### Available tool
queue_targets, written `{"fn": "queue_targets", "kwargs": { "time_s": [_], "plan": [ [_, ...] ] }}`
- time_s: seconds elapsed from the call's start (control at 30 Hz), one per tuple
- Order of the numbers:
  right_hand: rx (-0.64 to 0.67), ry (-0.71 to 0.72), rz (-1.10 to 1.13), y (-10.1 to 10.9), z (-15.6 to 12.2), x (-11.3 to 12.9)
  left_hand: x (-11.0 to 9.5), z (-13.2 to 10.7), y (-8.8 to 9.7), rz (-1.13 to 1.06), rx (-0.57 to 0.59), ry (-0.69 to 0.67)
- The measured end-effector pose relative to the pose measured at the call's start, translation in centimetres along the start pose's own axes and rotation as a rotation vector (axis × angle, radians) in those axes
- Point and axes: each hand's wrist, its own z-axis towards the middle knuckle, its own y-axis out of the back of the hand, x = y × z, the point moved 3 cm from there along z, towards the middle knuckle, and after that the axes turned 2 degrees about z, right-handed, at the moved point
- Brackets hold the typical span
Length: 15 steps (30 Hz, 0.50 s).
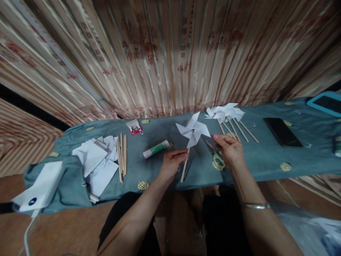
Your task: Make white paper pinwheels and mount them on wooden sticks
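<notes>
Pinwheel (195, 137), mid-scene: left hand (171, 163) pinches its stick (184, 169); right hand (230, 149) at right vane (203, 129), finger grip indeterminable. Hard pulling could tear the vane at the pin (193, 130).

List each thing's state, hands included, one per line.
Pinwheel: assembled, stick held in left hand
Right hand: fingertips at a blade tip, contact unclear
Scissors: lying down, blade opening unclear
Glue stick: on its side
Pin box: open, pins inside
Other pinwheels: assembled, bunched
Sticks: loose
Paper: heaped
Phone: flat, screen dark
</notes>
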Motion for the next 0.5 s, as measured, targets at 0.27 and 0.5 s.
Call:
{"fn": "queue_targets", "kwargs": {
  "time_s": [0.27, 0.5],
  "plan": [
    [0.042, -0.043, 0.086, -0.6, 0.1, -0.4, 0.3, -0.2, -0.3, 0.058, 0.048, 0.016],
    [0.049, -0.081, 0.073, -0.9, -0.2, -0.7, 0.2, 0.1, 0.0, 0.058, -0.002, -0.012]
  ]
}}
